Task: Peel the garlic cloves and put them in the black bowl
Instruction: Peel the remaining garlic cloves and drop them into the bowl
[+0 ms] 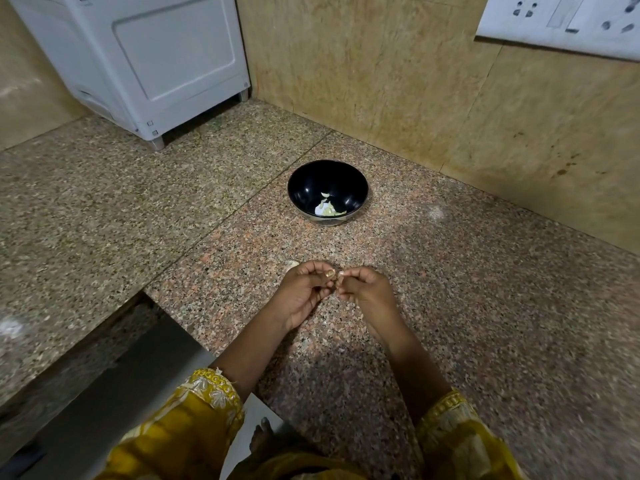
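Obs.: your left hand (304, 291) and right hand (365, 289) meet at frame centre, low over the granite counter (485, 306). Both have the fingers curled in, with thumbs and fingertips pinching one small item between them. The fingers hide nearly all of it. I judge it to be a garlic clove in mid-peel, but that is not confirmed.

The black bowl (304, 185) sits above the hands in the frame, well apart from them and near the wall. Pale pieces (327, 210) lie at its bottom; I cannot tell whether they are cloves or skin. One pale scrap (292, 263) lies on the counter just above your left hand.

Risks from here:
- The clove is small and likely slick once bared. A hard tug on the skin could shoot it out of the pinch onto the speckled counter, where it would be hard to spot.
- The counter edge falls away at lower left, so a clove dropped that way goes to the floor.
- Skin may cling to your fingertips and ride into the bowl with the clove.
- The bowl is a reach away, so carry the clove over rather than tossing it. A toss could bounce off the rim.
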